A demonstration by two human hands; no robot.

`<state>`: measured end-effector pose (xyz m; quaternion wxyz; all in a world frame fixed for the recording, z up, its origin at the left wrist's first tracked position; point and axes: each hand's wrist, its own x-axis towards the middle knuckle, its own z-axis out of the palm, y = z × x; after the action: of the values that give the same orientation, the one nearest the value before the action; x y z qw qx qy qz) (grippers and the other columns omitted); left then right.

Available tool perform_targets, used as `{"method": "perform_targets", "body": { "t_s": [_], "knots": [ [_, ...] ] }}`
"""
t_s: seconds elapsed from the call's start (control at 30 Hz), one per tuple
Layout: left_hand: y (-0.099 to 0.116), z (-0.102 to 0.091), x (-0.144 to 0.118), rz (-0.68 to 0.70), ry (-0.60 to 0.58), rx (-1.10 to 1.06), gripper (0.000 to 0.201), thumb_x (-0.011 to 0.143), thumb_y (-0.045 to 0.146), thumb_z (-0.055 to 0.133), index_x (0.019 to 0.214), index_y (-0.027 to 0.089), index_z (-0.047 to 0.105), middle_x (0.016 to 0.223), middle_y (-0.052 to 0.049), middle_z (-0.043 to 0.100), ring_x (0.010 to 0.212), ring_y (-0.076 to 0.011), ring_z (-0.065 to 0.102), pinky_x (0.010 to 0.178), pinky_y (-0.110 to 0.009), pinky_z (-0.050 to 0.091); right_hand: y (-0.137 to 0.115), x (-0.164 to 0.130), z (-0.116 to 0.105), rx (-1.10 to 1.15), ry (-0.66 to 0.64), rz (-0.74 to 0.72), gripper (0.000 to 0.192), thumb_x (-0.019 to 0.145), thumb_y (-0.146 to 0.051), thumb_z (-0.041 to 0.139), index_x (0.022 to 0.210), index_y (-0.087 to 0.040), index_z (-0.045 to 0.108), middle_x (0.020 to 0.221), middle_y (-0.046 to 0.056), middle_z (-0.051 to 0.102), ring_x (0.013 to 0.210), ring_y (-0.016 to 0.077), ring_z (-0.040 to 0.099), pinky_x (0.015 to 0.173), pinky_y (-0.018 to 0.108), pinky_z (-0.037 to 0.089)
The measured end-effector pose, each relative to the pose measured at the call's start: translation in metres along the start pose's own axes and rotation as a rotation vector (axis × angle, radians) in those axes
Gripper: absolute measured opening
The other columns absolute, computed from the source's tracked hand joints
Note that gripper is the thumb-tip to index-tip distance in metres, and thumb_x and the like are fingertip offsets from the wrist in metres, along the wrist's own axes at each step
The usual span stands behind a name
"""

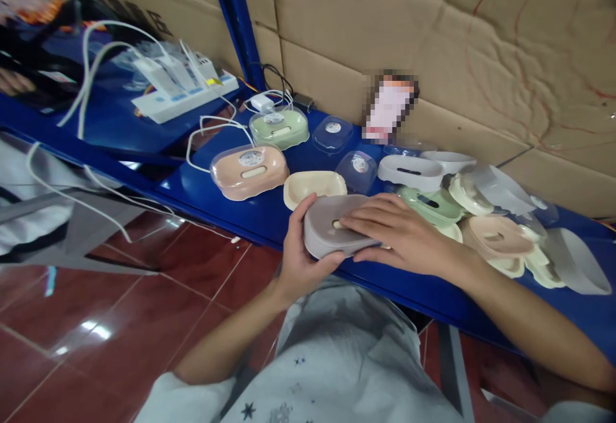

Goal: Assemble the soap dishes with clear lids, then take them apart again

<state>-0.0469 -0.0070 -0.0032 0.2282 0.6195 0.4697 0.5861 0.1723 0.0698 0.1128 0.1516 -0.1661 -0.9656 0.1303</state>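
Observation:
My left hand (pixel 301 253) is wrapped round the left end of a grey rounded plastic soap box (pixel 320 227), thumb along its near side. Over its right end lies my right hand (pixel 397 230), with the fingertips at a small cream oval piece (pixel 337 224) in the middle of its top and the thumb low at the near side. Just behind the box sits a cream tray (pixel 315 187) on the blue table. A clear lid (pixel 357 171) with a round label lies beside that tray. My right palm hides the box's far right part.
A pink box (pixel 248 179) and a green box (pixel 283 131) with clear covers stand at left. Loose grey, green, pink and cream parts (pixel 498 233) are heaped at right. A phone (pixel 391 108) leans on the cardboard; a power strip (pixel 192 99) trails white cables.

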Motion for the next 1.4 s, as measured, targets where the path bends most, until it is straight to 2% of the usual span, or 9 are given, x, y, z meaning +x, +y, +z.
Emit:
{"method": "perform_targets", "body": {
  "t_s": [0.3, 0.4, 0.5, 0.6, 0.73, 0.9, 1.0, 1.1, 1.4],
  "knots": [
    [-0.001, 0.005, -0.002, 0.072, 0.022, 0.125, 0.113, 0.091, 0.076, 0.073, 0.174, 0.03, 0.011, 0.169, -0.022, 0.041, 0.155, -0.0365, 0.051, 0.121, -0.053, 0.051, 0.027, 0.006, -0.011, -0.009, 0.181, 0.115, 0.038, 0.112, -0.052, 0.05, 0.125, -0.027, 0.075, 0.12, 0.008, 0.081, 0.115, 0.0273, 0.072, 0.108, 0.048, 0.048],
    [0.001, -0.002, 0.003, 0.178, 0.035, 0.296, 0.091, 0.094, 0.064, 0.077, 0.167, 0.03, 0.033, 0.161, -0.019, 0.05, 0.15, -0.0347, 0.054, 0.121, -0.054, 0.05, 0.049, 0.026, -0.009, -0.131, 0.23, 0.203, 0.041, 0.114, -0.051, 0.044, 0.124, -0.026, 0.075, 0.122, 0.009, 0.08, 0.116, 0.0288, 0.07, 0.107, 0.049, 0.046],
    [0.0, -0.012, 0.017, 0.287, 0.034, 0.555, 0.059, 0.094, 0.053, 0.082, 0.143, 0.027, 0.061, 0.155, -0.018, 0.057, 0.146, -0.0367, 0.057, 0.121, -0.057, 0.047, 0.074, 0.047, 0.0, -0.219, 0.153, 0.248, 0.041, 0.115, -0.041, 0.039, 0.129, -0.023, 0.073, 0.127, 0.01, 0.079, 0.123, 0.03, 0.068, 0.113, 0.052, 0.041],
    [-0.007, -0.015, 0.036, 0.243, -0.01, 0.742, 0.046, 0.1, 0.051, 0.075, 0.136, 0.023, 0.066, 0.152, -0.02, 0.062, 0.145, -0.0388, 0.059, 0.126, -0.064, 0.035, 0.089, 0.059, 0.007, -0.283, 0.094, 0.256, 0.044, 0.112, -0.023, 0.034, 0.137, -0.02, 0.069, 0.14, 0.012, 0.074, 0.137, 0.0319, 0.061, 0.119, 0.056, 0.035],
    [-0.017, -0.018, 0.057, 0.182, -0.134, 0.736, 0.046, 0.108, 0.049, 0.06, 0.146, 0.022, 0.061, 0.162, -0.021, 0.055, 0.154, -0.0385, 0.051, 0.128, -0.063, 0.034, 0.074, 0.059, 0.014, -0.303, 0.122, 0.186, 0.05, 0.109, -0.016, 0.034, 0.152, -0.018, 0.06, 0.16, 0.012, 0.06, 0.151, 0.0299, 0.05, 0.124, 0.054, 0.032],
    [-0.024, -0.07, 0.072, 0.208, 0.05, 0.706, 0.05, 0.103, 0.045, 0.068, 0.148, 0.024, 0.058, 0.163, -0.018, 0.052, 0.154, -0.0377, 0.049, 0.127, -0.06, 0.039, 0.042, 0.052, 0.032, -0.283, -0.011, 0.013, 0.047, 0.114, -0.038, 0.045, 0.154, -0.018, 0.058, 0.164, 0.015, 0.056, 0.153, 0.0315, 0.049, 0.124, 0.055, 0.033],
    [-0.042, -0.117, 0.076, 0.11, 0.053, 0.765, 0.09, 0.088, 0.061, 0.084, 0.161, 0.023, 0.046, 0.171, -0.019, 0.041, 0.161, -0.046, 0.036, 0.129, -0.067, 0.032, 0.04, 0.06, 0.038, -0.268, -0.036, -0.006, 0.044, 0.115, -0.034, 0.044, 0.152, -0.018, 0.06, 0.163, 0.016, 0.058, 0.151, 0.0311, 0.05, 0.123, 0.054, 0.034],
    [-0.065, -0.145, 0.075, 0.003, 0.012, 0.685, 0.108, 0.082, 0.069, 0.086, 0.166, 0.022, 0.037, 0.167, -0.02, 0.047, 0.156, -0.0436, 0.045, 0.127, -0.064, 0.039, 0.046, 0.083, 0.039, -0.234, -0.02, -0.021, 0.045, 0.114, -0.032, 0.044, 0.155, -0.017, 0.057, 0.163, 0.016, 0.057, 0.15, 0.0312, 0.051, 0.121, 0.051, 0.036],
    [-0.075, -0.147, 0.058, -0.031, 0.014, 0.55, 0.113, 0.08, 0.067, 0.089, 0.169, 0.028, 0.031, 0.169, -0.019, 0.045, 0.154, -0.0393, 0.05, 0.127, -0.058, 0.042, 0.067, 0.191, 0.08, -0.099, -0.158, -0.141, 0.066, 0.102, -0.033, 0.072, 0.163, -0.024, 0.049, 0.173, 0.017, 0.043, 0.159, 0.0362, 0.04, 0.127, 0.056, 0.033]
  ]
}}
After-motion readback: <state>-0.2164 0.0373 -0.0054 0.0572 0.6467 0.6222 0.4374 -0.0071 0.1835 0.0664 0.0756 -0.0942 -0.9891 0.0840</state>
